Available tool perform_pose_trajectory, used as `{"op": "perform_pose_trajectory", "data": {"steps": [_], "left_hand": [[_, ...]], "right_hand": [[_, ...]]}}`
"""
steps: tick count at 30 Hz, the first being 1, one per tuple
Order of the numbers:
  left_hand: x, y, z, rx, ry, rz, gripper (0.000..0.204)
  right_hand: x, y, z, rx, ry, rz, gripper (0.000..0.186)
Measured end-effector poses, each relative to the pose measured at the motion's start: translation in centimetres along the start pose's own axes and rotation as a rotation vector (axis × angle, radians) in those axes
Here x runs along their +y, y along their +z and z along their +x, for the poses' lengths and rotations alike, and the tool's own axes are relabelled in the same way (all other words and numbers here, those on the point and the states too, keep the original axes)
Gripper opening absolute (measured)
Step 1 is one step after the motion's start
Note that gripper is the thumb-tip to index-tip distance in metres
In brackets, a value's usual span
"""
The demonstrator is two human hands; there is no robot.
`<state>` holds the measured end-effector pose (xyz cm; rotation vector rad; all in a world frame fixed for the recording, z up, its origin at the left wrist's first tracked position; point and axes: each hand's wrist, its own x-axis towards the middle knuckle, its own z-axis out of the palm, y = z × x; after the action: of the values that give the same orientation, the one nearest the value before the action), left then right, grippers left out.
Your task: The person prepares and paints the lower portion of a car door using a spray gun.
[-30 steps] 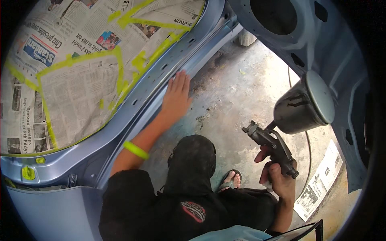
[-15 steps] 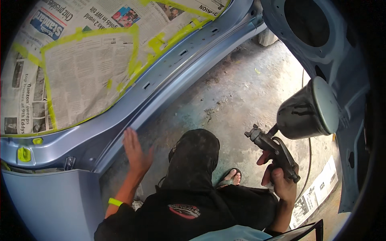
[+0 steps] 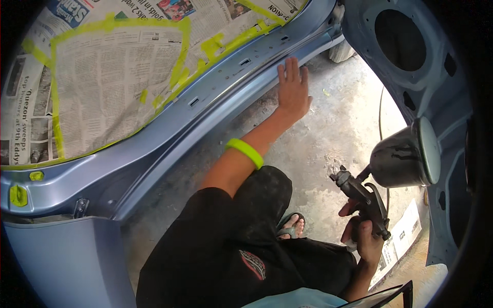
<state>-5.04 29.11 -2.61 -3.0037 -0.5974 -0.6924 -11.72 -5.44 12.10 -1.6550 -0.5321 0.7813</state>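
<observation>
My left hand [image 3: 295,95] is stretched out with its fingers fairly straight and holds nothing. It is at the outer edge of the blue-grey painted door sill [image 3: 221,115], toward the far end; whether the fingertips touch the metal I cannot tell. A neon yellow-green band [image 3: 245,153] circles that forearm. Low on the right, my right hand [image 3: 368,241] grips a dark paint spray gun [image 3: 368,201] by its handle. The gun's grey cup [image 3: 398,161] tilts to the right, and its nozzle points up and left.
Newspaper [image 3: 113,82] fixed with yellow-green masking tape [image 3: 57,118] covers the area left of the sill. An open car door [image 3: 436,87] stands at the right, and a blue-grey body panel [image 3: 64,256] at lower left. A thin hose [image 3: 381,113] crosses the concrete floor [image 3: 328,123].
My left hand has moved forward and right along the sill, from its near end toward the far end. My right hand still holds the spray gun, slightly farther right and lower in view.
</observation>
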Motion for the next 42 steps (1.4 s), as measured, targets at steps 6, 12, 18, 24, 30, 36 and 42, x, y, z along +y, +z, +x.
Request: {"op": "perform_pose_trajectory", "data": {"steps": [6, 12, 18, 24, 30, 36, 42], "left_hand": [[5.5, -5.9, -1.8, -0.651, 0.098, -0.611, 0.072], [12.7, -13.9, -12.0, -0.580, 0.274, -1.381, 0.017], [15.4, -13.3, -14.5, -0.829, -0.052, -1.985, 0.010], [16.6, -12.1, -15.2, -0.754, -0.075, -2.101, 0.004], [16.2, -12.2, -14.6, -0.574, 0.037, -1.865, 0.006], [15.8, -11.9, -14.5, -0.489, 0.007, -1.871, 0.003], [15.9, -11.5, -14.8, -0.640, -0.105, -2.004, 0.006]], "right_hand": [[-0.5, -0.8, -1.0, 0.146, -0.117, 0.031, 0.094], [-3.3, -2.2, 1.6, 0.218, -0.075, -0.076, 0.066], [-4.0, -1.1, 2.4, 0.235, -0.079, 0.114, 0.059], [-3.2, -1.1, 3.1, 0.207, -0.083, 0.084, 0.061], [-4.1, -0.4, 3.8, 0.252, -0.068, 0.053, 0.063], [-4.1, -0.2, 4.8, 0.187, -0.096, -0.058, 0.068], [-4.9, 0.5, 5.2, 0.278, -0.035, 0.020, 0.052]]}}
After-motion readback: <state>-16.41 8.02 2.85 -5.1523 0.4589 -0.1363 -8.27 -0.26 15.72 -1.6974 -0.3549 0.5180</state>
